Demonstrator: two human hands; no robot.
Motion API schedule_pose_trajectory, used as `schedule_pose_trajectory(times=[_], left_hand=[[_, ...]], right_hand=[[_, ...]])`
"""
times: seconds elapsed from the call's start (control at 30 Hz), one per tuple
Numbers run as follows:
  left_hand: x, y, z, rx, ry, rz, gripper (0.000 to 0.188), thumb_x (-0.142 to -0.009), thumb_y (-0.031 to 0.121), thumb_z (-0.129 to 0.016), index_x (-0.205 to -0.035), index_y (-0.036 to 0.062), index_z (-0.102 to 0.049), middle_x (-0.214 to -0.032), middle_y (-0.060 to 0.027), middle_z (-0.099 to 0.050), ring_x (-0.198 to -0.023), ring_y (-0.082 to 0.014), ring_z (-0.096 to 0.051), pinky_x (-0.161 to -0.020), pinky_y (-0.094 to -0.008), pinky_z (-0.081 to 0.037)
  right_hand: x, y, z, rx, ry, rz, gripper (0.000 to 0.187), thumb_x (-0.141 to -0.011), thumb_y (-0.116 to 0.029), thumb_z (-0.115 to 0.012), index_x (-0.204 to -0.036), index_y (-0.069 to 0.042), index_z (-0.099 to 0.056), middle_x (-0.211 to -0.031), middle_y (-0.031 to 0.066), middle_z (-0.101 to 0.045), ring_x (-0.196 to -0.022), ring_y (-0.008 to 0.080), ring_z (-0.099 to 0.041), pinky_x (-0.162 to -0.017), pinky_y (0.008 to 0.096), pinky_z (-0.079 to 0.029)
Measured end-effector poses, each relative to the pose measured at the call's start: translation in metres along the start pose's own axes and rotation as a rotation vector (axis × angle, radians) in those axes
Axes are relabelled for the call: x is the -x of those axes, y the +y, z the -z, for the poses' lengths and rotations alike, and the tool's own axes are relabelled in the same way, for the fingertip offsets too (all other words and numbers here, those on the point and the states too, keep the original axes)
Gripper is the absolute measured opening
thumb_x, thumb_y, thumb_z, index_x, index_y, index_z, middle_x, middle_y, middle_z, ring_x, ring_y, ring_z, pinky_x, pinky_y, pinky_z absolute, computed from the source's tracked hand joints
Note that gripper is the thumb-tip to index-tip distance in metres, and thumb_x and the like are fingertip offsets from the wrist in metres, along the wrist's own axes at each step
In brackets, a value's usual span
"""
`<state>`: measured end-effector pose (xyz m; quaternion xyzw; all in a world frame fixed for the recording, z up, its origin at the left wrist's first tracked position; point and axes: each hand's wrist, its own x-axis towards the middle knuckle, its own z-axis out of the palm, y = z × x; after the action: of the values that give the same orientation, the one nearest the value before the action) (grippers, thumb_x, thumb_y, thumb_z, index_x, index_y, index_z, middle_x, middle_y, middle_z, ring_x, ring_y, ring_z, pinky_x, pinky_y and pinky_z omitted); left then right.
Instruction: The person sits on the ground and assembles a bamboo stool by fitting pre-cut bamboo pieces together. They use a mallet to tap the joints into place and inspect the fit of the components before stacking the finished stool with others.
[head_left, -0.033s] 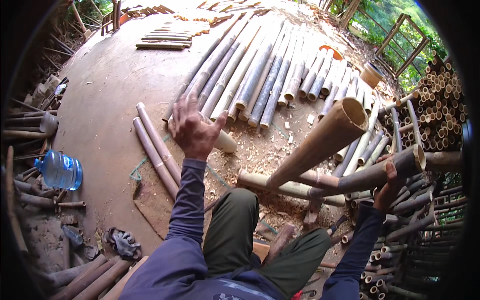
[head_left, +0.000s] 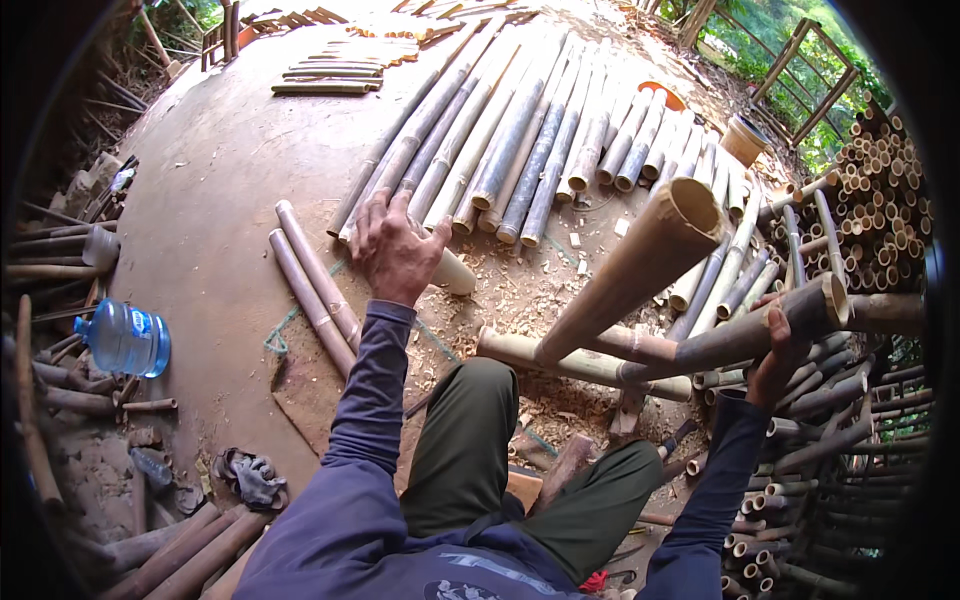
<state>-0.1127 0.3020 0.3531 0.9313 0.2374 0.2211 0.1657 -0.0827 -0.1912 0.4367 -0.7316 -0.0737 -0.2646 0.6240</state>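
My left hand (head_left: 397, 247) is spread over a short, pale bamboo tube (head_left: 456, 274) on the ground. Its fingers point away from me and its thumb sticks out to the right; whether the palm presses on the tube is hidden. At the right, my right hand (head_left: 780, 350) is wrapped around a dark bamboo tube (head_left: 745, 335) close to its open end. That tube slants down to the left, resting on a pale bamboo length (head_left: 540, 360). A thick brown bamboo tube (head_left: 640, 270) leans up over them, open end toward me, its lower end by my knees.
A long row of bamboo poles (head_left: 515, 150) lies ahead. Two reddish tubes (head_left: 310, 290) lie left of my arm, near a clear blue water bottle (head_left: 125, 338). Stacked bamboo (head_left: 880, 210) rises at the right. A grey cloth (head_left: 250, 480) lies lower left, and shavings (head_left: 540, 290) cover the ground.
The view has shifted very slightly. My left hand stays over the pale tube with its fingers spread, and my right hand keeps its grip on the dark tube.
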Motion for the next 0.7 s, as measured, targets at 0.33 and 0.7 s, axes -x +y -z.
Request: schedule_pose_trajectory(times=[0.33, 0.7], left_hand=[[-0.028, 0.005, -0.003, 0.002, -0.097, -0.164, 0.063, -0.082, 0.044, -0.080, -0.126, 0.0026, -0.064, -0.116, -0.0220, -0.067, -0.112, -0.0390, -0.067, -0.098, -0.0495, -0.054], [-0.084, 0.142, 0.108, 0.804, 0.131, -0.501, 0.036, -0.091, 0.030, -0.076, -0.106, -0.0015, -0.071, -0.084, -0.0103, -0.073, -0.076, -0.0161, -0.069, -0.069, -0.0332, -0.057]], right_hand=[[0.004, 0.004, 0.002, -0.069, 0.038, -0.016, 0.039, -0.079, -0.009, -0.085, -0.113, 0.002, -0.070, -0.104, 0.0093, -0.074, -0.093, 0.0171, -0.071, -0.089, 0.0330, -0.056], [-0.001, -0.018, 0.004, -0.008, -0.003, -0.043, 0.037, -0.080, -0.015, -0.087, -0.111, -0.001, -0.073, -0.098, 0.0048, -0.077, -0.086, 0.0134, -0.071, -0.082, 0.0329, -0.057]])
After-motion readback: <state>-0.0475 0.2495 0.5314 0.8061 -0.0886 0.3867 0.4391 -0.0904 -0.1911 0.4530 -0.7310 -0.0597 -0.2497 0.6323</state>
